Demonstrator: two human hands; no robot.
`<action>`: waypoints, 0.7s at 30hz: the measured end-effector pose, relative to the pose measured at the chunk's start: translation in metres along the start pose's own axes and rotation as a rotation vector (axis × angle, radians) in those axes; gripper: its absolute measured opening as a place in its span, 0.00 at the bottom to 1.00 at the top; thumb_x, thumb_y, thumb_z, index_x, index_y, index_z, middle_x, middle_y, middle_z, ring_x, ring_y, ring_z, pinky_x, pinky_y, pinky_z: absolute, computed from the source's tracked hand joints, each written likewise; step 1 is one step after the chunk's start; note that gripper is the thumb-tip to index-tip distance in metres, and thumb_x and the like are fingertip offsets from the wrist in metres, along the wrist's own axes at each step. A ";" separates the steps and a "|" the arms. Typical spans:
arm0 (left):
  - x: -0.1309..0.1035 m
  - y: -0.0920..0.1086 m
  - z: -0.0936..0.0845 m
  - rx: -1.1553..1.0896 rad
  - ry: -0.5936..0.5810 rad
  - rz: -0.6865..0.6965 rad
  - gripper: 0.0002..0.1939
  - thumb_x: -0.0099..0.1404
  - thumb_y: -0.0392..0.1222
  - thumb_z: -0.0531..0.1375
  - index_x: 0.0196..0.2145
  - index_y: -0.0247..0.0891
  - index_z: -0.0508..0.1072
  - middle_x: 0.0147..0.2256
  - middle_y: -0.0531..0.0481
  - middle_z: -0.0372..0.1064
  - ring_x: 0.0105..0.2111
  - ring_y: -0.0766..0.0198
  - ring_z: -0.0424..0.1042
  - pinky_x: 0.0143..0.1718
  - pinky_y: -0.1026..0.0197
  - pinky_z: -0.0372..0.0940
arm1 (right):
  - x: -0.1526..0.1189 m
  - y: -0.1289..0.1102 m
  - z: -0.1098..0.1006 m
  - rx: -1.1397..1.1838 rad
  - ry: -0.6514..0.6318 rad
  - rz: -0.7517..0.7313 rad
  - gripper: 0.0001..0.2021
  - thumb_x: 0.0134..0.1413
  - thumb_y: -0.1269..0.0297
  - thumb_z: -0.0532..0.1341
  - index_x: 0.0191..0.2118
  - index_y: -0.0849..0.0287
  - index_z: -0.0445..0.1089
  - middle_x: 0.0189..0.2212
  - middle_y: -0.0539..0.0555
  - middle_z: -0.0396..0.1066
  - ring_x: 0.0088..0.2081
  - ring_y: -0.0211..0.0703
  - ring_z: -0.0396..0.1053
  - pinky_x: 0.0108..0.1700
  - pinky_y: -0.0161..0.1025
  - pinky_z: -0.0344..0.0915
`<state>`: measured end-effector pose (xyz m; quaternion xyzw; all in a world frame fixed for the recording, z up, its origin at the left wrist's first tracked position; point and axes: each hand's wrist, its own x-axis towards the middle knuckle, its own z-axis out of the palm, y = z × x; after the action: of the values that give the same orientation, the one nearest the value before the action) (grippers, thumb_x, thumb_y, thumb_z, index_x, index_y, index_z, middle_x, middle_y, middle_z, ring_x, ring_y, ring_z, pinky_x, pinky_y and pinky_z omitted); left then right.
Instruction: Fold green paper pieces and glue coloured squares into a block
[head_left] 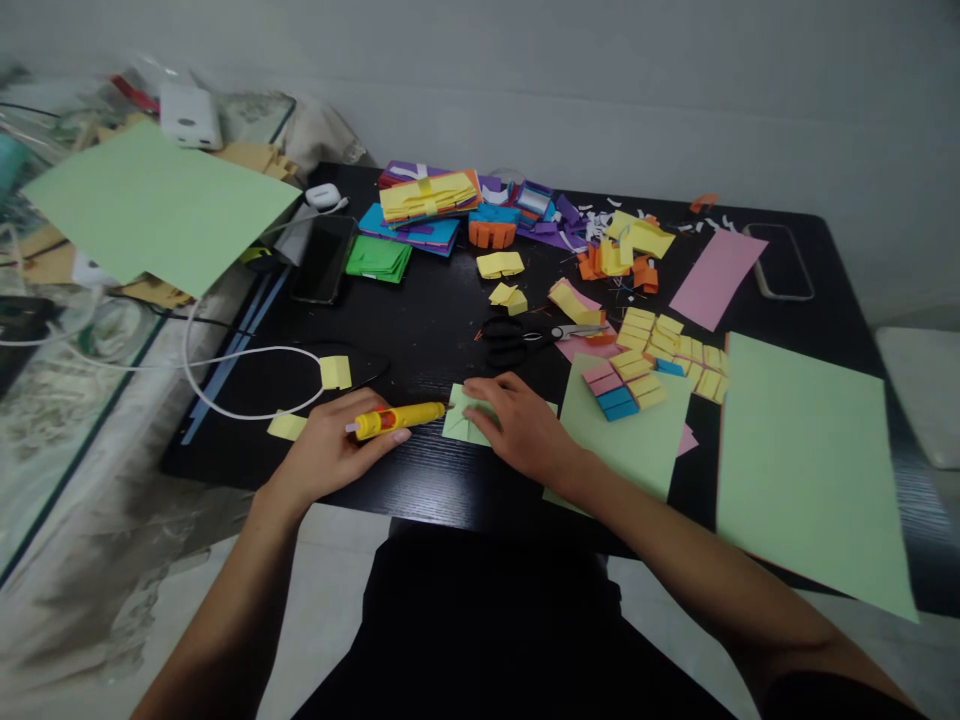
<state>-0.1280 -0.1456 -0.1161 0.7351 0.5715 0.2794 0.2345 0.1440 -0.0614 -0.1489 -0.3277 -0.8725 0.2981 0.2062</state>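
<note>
1. Take the black-handled scissors (555,333), lying on the black table (420,330), as the landmark.
2. The folded green paper (456,428) lies on the person's side of the scissors and slightly to their left. Its long axis runs roughly left to right, and much of it is hidden beneath the right hand (525,425).
3. The left hand (337,440) is well left of the scissors and nearer the person, its fingers closed around a yellow pen-like tool (412,414).
4. That tool points right, nearly in line with the paper's long axis, its tip at the paper's left end; whether these 2 touch, I cannot tell. From the left hand's grip, the paper lies straight along the tool, to the right.
5. The right hand is nearer the paper, resting over it just on the person's side of the scissors, fingers bent; whether it pinches an edge, I cannot tell.
6. Right of the scissors and toward the person, a green sheet (637,450) carries a block of coloured folded pieces (626,385).
7. Beyond the scissors lie 2 loose yellow pieces (500,264).
</note>
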 end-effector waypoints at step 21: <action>0.003 0.002 0.002 0.014 -0.121 0.042 0.18 0.75 0.50 0.63 0.29 0.39 0.69 0.30 0.54 0.65 0.26 0.68 0.66 0.27 0.63 0.60 | -0.007 0.001 -0.007 -0.017 -0.064 -0.036 0.27 0.64 0.64 0.66 0.66 0.60 0.66 0.53 0.64 0.77 0.56 0.61 0.69 0.58 0.59 0.72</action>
<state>-0.1254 -0.1435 -0.1158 0.7640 0.5426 0.2355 0.2577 0.1532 -0.0635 -0.1456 -0.3037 -0.8869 0.2974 0.1807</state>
